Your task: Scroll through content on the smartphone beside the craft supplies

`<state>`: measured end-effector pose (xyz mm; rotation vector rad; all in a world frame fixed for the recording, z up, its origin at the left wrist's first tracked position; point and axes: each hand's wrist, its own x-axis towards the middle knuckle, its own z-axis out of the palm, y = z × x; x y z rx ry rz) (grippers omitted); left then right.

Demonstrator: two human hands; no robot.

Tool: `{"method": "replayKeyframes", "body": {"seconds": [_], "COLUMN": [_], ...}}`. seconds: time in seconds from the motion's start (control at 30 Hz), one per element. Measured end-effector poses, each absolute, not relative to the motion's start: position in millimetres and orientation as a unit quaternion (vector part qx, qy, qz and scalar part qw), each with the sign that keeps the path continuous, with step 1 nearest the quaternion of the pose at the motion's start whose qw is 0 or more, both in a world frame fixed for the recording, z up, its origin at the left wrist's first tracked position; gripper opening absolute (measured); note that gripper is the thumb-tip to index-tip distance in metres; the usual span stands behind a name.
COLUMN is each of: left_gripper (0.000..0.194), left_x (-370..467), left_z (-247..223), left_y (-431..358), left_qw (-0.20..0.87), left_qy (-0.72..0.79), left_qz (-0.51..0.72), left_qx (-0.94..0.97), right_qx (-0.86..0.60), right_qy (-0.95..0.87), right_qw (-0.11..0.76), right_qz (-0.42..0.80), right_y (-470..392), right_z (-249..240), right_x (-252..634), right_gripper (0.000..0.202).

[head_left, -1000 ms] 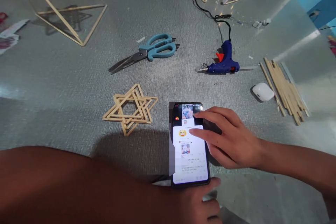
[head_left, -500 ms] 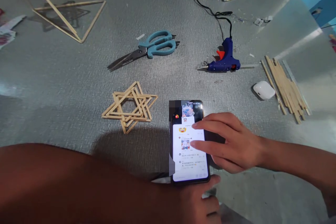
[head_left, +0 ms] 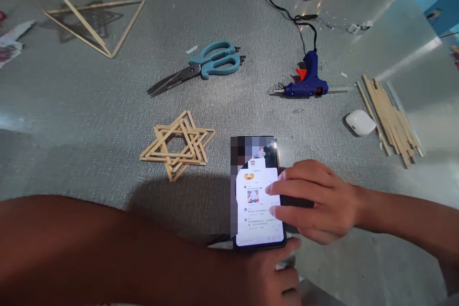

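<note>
Right hand [head_left: 319, 201] slid down phone [head_left: 258, 196] screen toward me since earlier frames; feed content shifted too, so scrolling underway. Fingers loosely spread, tips on glass, gripping nothing. Left hand [head_left: 272, 272] at phone's near edge, thumb touching bottom rim, steadying, not closed round it. Phone flat on table [head_left: 89, 119], just right of stick star [head_left: 177, 146]. Scissors [head_left: 201, 67], glue gun [head_left: 304, 81] untouched, well apart.

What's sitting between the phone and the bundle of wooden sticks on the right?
In the head view, a white earbud case lies on the grey mat between the phone and the wooden sticks, close beside the sticks.
</note>
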<state>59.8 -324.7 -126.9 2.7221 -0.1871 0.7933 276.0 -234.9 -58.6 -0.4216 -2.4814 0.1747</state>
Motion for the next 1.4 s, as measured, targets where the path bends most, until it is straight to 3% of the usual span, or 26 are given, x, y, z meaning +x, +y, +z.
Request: {"method": "replayKeyframes", "body": {"seconds": [0.47,0.87,1.03,1.4], "left_gripper": [0.021,0.024,0.027,0.016], "left_x": [56.1,58.5,55.1,52.2], "left_z": [-127.4,-122.6,-107.3,-105.1], "left_y": [-322.9,-319.9,-314.9,-312.0], "left_qw": [0.156,0.144,0.136,0.139], "left_qy": [-0.109,-0.100,-0.075,-0.094], "left_qz": [0.242,0.256,0.204,0.195], "left_qx": [0.951,0.951,0.967,0.966], "right_qx": [-0.270,-0.139,-0.091,-0.087], "right_qy": [-0.930,-0.939,-0.939,-0.946], "right_qw": [0.242,0.310,0.325,0.301], "right_qz": [0.054,0.061,0.063,0.085], "right_y": [-235.2,-233.1,-232.2,-233.1], "right_z": [-63.0,-59.2,-64.0,-62.3], "right_x": [276.1,277.4,274.9,272.8], "right_gripper": [0.034,0.024,0.022,0.020]}}
